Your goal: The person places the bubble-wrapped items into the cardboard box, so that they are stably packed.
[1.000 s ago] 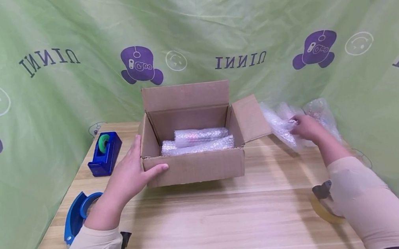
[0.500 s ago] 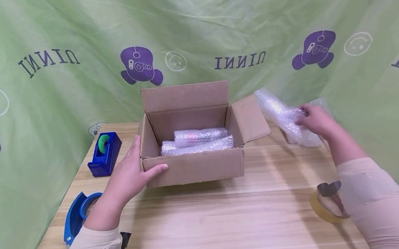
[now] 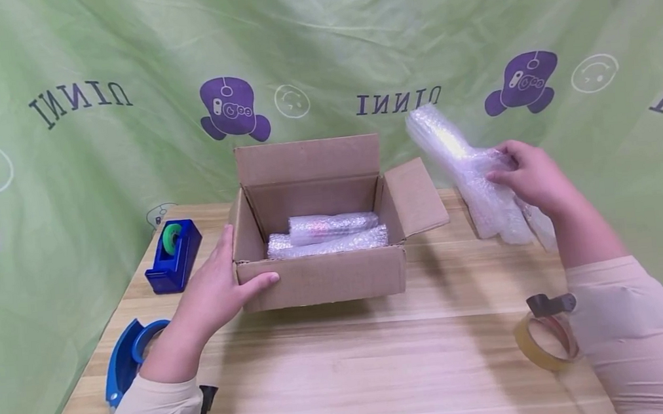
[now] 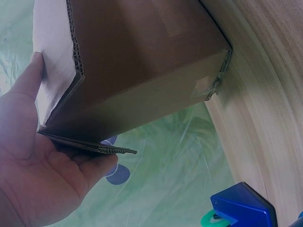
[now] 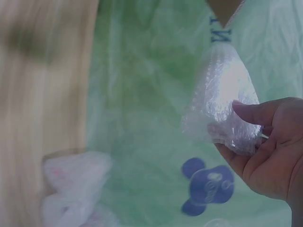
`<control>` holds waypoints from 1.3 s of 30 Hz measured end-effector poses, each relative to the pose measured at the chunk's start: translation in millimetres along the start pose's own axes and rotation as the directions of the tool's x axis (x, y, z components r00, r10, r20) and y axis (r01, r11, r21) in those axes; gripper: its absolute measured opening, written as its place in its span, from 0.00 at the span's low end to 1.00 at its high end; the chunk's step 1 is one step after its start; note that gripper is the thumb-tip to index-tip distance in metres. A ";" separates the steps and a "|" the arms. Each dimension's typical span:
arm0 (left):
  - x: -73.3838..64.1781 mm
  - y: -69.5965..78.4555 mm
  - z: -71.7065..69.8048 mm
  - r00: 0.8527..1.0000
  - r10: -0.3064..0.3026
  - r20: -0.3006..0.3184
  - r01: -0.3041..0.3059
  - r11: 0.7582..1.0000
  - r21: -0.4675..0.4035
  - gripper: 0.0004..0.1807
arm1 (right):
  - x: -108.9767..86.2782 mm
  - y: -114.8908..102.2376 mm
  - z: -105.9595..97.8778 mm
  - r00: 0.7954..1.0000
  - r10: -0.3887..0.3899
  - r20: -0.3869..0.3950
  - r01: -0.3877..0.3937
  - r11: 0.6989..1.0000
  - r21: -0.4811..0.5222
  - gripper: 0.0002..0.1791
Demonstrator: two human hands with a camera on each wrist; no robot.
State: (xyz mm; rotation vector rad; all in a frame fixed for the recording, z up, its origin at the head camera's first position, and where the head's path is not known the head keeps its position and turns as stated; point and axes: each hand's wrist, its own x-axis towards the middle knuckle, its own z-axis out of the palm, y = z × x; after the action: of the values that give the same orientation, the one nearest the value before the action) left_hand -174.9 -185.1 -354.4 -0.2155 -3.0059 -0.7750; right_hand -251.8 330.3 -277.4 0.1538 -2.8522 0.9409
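the right hand (image 3: 533, 178) pinches a bubble-wrapped package (image 3: 443, 139) between the thumb and the fingers. this package is long, whitish and half-transparent, with a wrinkled surface and a bright shine along its middle. it is tilted: its upper end points away from the right hand, up and to the left. what is inside the plastic, i cannot tell. below the right hand lie more wrapped packages (image 5: 75, 177), close together on the counter (image 3: 352, 376); in the right wrist view one of them shows a weak pink tint, and the held one is apart from them.

the left hand (image 3: 215, 288) grips the cardboard box (image 3: 321, 281) at its near left corner, the thumb on the front and the other fingers on the side. the box is plain brown and open; the back flap stands up, and the flap toward the right hand leans outward. inside, to the right of the left hand, lie the upper roll (image 3: 333, 225), with a reddish patch, and the lower roll (image 3: 340, 242), both in bubble wrap.

to the left of the left hand stands a blue tape dispenser (image 3: 190, 255).
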 end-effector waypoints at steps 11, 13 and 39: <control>0.6 0.2 -1.0 1.000 0.005 0.000 -0.005 1.000 -0.007 0.72 | -4.2 -58.3 -8.0 0.992 -0.124 -0.033 0.125 0.992 0.027 0.27; 0.8 0.1 -0.8 1.000 0.005 -0.002 -0.005 1.000 -0.011 0.72 | -4.9 -67.4 -7.8 0.988 -0.151 -0.040 0.152 0.988 0.024 0.27; 0.4 -0.9 0.0 1.000 0.014 -0.018 -0.014 1.000 -0.022 0.71 | -2.6 -140.9 52.5 0.792 -0.606 0.074 0.610 0.787 -0.086 0.17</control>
State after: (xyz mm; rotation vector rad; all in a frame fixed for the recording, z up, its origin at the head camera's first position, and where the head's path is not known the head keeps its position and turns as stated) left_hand -175.4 -185.8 -354.8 -0.2281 -2.9767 -0.8053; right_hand -234.8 186.4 -237.3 1.0243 -2.5786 0.6407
